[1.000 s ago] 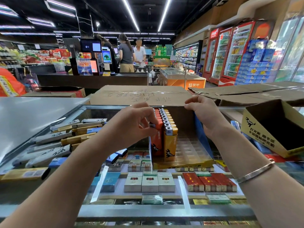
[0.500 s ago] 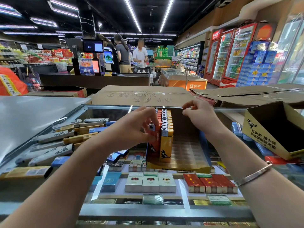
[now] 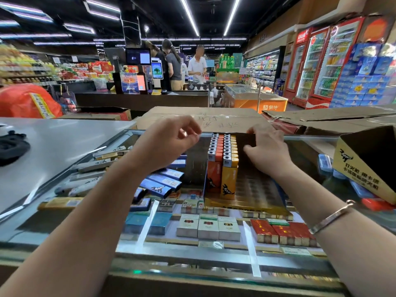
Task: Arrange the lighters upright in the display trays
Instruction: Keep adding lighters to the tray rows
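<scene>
Fingers (image 3: 188, 133) of your left hand (image 3: 165, 144) curled, grasping nothing; right hand (image 3: 265, 151) fingers lay relaxed at 3 o'clock beside the upright lighters (image 3: 222, 159).

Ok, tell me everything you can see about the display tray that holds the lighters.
The gold and blue cardboard display tray sits on the glass counter, its clear slotted insert mostly unfilled. Two rows of lighters stand upright at its left side, one orange, one yellow, with silver tops. The right hand touches its raised back panel; the left hand hovers beside it, fingers curled.
</scene>
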Action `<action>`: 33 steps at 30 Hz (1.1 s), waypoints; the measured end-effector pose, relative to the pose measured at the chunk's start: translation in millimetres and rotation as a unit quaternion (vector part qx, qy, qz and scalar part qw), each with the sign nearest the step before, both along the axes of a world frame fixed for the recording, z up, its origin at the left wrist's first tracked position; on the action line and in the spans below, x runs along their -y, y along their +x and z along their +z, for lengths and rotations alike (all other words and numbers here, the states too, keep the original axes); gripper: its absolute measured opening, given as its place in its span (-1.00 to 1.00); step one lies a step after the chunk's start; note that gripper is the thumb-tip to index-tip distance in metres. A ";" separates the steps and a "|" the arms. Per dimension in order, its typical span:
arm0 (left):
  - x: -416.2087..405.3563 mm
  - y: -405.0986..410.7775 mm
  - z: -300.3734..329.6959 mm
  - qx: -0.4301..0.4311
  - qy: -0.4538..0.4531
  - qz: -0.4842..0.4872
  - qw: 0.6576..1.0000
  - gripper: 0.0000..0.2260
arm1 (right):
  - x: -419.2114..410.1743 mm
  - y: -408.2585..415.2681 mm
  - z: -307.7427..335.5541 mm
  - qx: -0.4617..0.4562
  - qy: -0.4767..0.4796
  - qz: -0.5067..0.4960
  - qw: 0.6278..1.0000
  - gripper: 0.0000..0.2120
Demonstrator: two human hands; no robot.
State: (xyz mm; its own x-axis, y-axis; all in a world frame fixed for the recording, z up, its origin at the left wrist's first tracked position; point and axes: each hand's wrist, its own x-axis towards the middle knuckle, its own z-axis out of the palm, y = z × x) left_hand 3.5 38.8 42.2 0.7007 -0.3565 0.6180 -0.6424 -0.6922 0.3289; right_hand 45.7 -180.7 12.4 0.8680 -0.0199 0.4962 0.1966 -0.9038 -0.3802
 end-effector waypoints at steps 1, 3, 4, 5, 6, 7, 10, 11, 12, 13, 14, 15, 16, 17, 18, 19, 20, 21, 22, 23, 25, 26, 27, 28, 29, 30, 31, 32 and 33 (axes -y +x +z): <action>-3.0 -3.0 2.8 0.001 0.024 0.009 1.000 -0.84 | -0.5 -0.4 0.0 -0.001 -0.006 -0.001 1.000 -0.65; -8.0 -10.0 7.6 0.022 0.051 0.016 0.998 -0.79 | -0.3 -0.4 0.8 -0.002 -0.012 -0.005 1.000 -0.64; -11.2 -15.1 8.4 0.026 0.059 0.013 0.998 -0.77 | -0.6 -0.7 1.3 -0.002 -0.011 -0.004 1.000 -0.64; -14.8 -19.5 8.3 0.019 0.067 0.009 0.998 -0.74 | -0.5 -1.2 1.8 -0.003 -0.006 -0.003 1.000 -0.64; -19.3 -23.8 7.0 0.001 0.080 0.009 0.997 -0.71 | -0.8 -1.6 2.1 -0.003 0.001 -0.002 1.000 -0.65; -24.4 -27.7 5.1 -0.026 0.099 0.019 0.995 -0.67 | -1.2 -2.1 2.4 -0.004 0.008 0.000 1.000 -0.65; -38.7 -35.6 -2.6 -0.142 0.204 0.094 0.964 -0.53 | -2.2 -3.3 2.6 -0.006 0.023 0.003 1.000 -0.64; -41.4 -37.4 -5.6 -0.175 0.247 0.114 0.946 -0.50 | -2.1 -3.8 2.6 -0.007 0.026 0.004 1.000 -0.64; -42.8 -38.8 -8.6 -0.207 0.283 0.128 0.928 -0.48 | -2.0 -4.2 2.5 -0.007 0.029 0.005 1.000 -0.64; -43.3 -39.8 -11.2 -0.242 0.307 0.137 0.910 -0.46 | -1.7 -4.7 2.5 -0.006 0.032 0.007 0.999 -0.64; -43.6 -40.4 -13.0 -0.277 0.319 0.144 0.895 -0.43 | -1.4 -5.1 2.5 -0.003 0.036 0.009 0.999 -0.65; -44.1 -40.6 -13.8 -0.308 0.324 0.147 0.882 -0.40 | -1.2 -5.4 2.4 -0.001 0.039 0.011 0.999 -0.65; -45.4 -40.9 -13.3 -0.330 0.324 0.145 0.875 -0.38 | -0.9 -5.4 2.3 -0.001 0.041 0.012 0.999 -0.65; -47.7 -41.7 -11.3 -0.346 0.319 0.138 0.872 -0.36 | -0.8 -5.3 2.1 -0.001 0.042 0.012 0.999 -0.65; -50.8 -42.8 -8.8 -0.360 0.308 0.130 0.871 -0.34 | -0.4 -4.5 1.9 0.000 0.043 0.012 0.999 -0.65; -54.8 -44.9 -6.4 -0.372 0.299 0.125 0.870 -0.32 | -0.4 -3.9 1.9 0.000 0.043 0.013 0.999 -0.65; -59.7 -47.5 -5.1 -0.381 0.301 0.125 0.865 -0.31 | -0.3 -3.0 1.7 0.001 0.044 0.014 0.999 -0.65; -64.9 -50.0 -5.4 -0.384 0.315 0.132 0.858 -0.30 | -0.2 -2.0 1.5 0.001 0.045 0.016 0.999 -0.65; -70.2 -52.3 -7.3 -0.383 0.333 0.142 0.850 -0.30 | -0.1 -1.1 1.1 0.001 0.047 0.017 0.999 -0.65; -75.2 -54.3 -10.9 -0.381 0.346 0.153 0.844 -0.31 | 0.2 -0.4 0.9 0.001 0.049 0.017 0.999 -0.65; -82.7 -57.2 -21.4 -0.361 0.342 0.166 0.851 -0.39 | 0.5 0.5 0.2 0.000 0.053 0.018 0.998 -0.65; -85.0 -57.8 -27.3 -0.337 0.329 0.170 0.866 -0.44 | 0.8 1.0 -0.3 0.001 0.054 0.019 0.998 -0.65; -86.2 -57.8 -33.2 -0.300 0.316 0.176 0.883 -0.49 | 1.1 1.3 -0.8 0.001 0.056 0.021 0.998 -0.65; -86.7 -57.1 -38.9 -0.256 0.308 0.183 0.898 -0.54 | 1.5 1.9 -1.1 0.001 0.057 0.022 0.998 -0.65; -86.9 -56.0 -44.4 -0.211 0.299 0.187 0.912 -0.57 | 1.6 2.1 -1.3 0.001 0.058 0.023 0.998 -0.65; -87.1 -54.1 -49.6 -0.173 0.286 0.188 0.924 -0.60 | 1.7 2.3 -1.3 0.001 0.058 0.022 0.998 -0.64; -87.1 -51.8 -54.3 -0.144 0.268 0.186 0.934 -0.63 | 1.5 2.4 -1.3 0.000 0.057 0.021 0.998 -0.64; -86.8 -49.0 -58.3 -0.123 0.253 0.182 0.942 -0.65 | 1.4 2.3 -1.1 0.000 0.058 0.019 0.998 -0.64; -85.9 -46.4 -61.6 -0.107 0.243 0.178 0.948 -0.67 | 1.2 2.3 -0.9 -0.001 0.058 0.018 0.998 -0.64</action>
